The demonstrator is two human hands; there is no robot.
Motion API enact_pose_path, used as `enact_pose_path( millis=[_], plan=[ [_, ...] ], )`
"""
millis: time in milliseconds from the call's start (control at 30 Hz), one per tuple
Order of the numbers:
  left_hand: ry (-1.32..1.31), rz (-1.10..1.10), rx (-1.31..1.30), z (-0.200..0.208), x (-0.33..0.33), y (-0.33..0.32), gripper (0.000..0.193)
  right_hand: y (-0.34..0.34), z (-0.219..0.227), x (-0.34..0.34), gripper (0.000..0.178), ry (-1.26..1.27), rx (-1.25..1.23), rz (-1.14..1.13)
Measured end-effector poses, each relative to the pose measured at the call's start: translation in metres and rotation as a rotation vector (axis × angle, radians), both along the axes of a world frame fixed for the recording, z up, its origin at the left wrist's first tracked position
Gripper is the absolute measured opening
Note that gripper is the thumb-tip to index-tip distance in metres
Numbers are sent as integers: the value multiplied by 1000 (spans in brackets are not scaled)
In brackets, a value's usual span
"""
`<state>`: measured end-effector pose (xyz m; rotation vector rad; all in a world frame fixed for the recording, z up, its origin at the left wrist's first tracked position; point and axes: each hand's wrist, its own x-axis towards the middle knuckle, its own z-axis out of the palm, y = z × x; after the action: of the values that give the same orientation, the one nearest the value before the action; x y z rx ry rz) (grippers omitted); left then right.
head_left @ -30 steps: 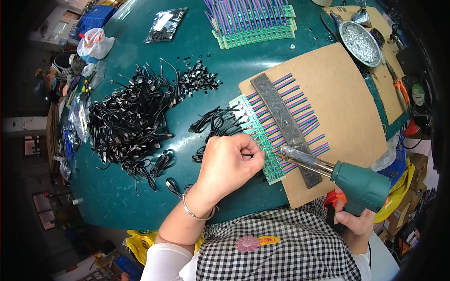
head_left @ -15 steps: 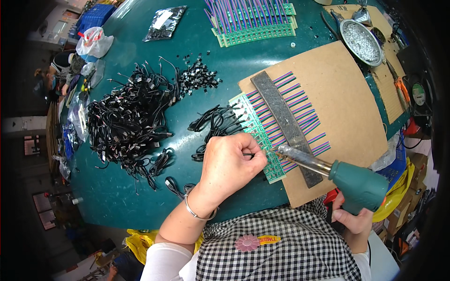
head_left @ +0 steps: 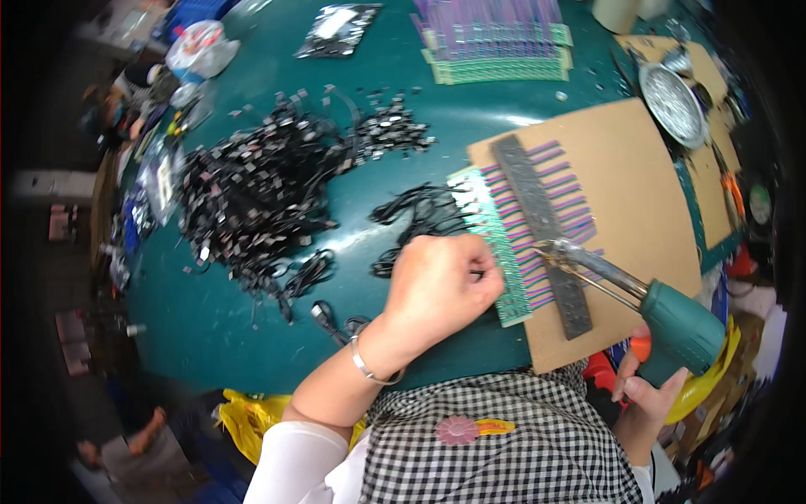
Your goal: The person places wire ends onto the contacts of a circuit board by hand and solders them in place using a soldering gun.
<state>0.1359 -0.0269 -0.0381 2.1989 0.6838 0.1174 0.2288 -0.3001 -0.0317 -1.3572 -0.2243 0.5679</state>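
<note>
My left hand [head_left: 441, 281] is pinched on a black cable at the near left edge of a green circuit board strip [head_left: 510, 286]; the cable's end is hidden by my fingers. Several black cables [head_left: 428, 210] lie along that same edge. From the strip's other side run thin coloured wires [head_left: 571, 202], crossed by a dark flat bar [head_left: 541, 231]. My right hand [head_left: 651, 396] grips a green soldering gun [head_left: 682, 328] by its handle. Its metal tip is over the bar and wires, apart from my left hand.
A brown cardboard sheet [head_left: 646, 202] lies under the wires. Left stands a big heap of black cables [head_left: 252, 189], with small black parts [head_left: 393, 130] beside it. Farther off are wired green boards [head_left: 499, 69], a bag of parts [head_left: 338, 32] and a metal bowl [head_left: 672, 105].
The soldering gun's tip has drawn away from my left fingertips, up and right over the bar. My left hand keeps its pinch beside the strip. The whole view has shifted somewhat.
</note>
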Motion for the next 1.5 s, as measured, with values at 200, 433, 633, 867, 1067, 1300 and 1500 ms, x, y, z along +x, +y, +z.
enact_pose_path(
  millis=[200,433,633,867,1067,1300,1500],
  plan=[
    [-51,-68,-23,15,-23,9,15,-10,-7,15,71,-65,35,194],
    [-140,-114,139,45,-110,59,17,-12,-5,25,72,-211,-35,224],
    [-84,-262,105,31,-141,28,20,6,-8,20,67,-169,20,222],
    [-109,-315,253,10,-125,21,21,2,0,11,71,-108,-1,192],
    [-396,-250,137,31,-82,-2,16,34,14,-15,66,-47,-44,162],
    [-399,-289,56,38,-46,-29,16,71,15,-23,36,-36,-72,407],
    [-395,-288,7,34,-37,-37,14,74,8,-30,27,-203,-190,303]
  ],
)
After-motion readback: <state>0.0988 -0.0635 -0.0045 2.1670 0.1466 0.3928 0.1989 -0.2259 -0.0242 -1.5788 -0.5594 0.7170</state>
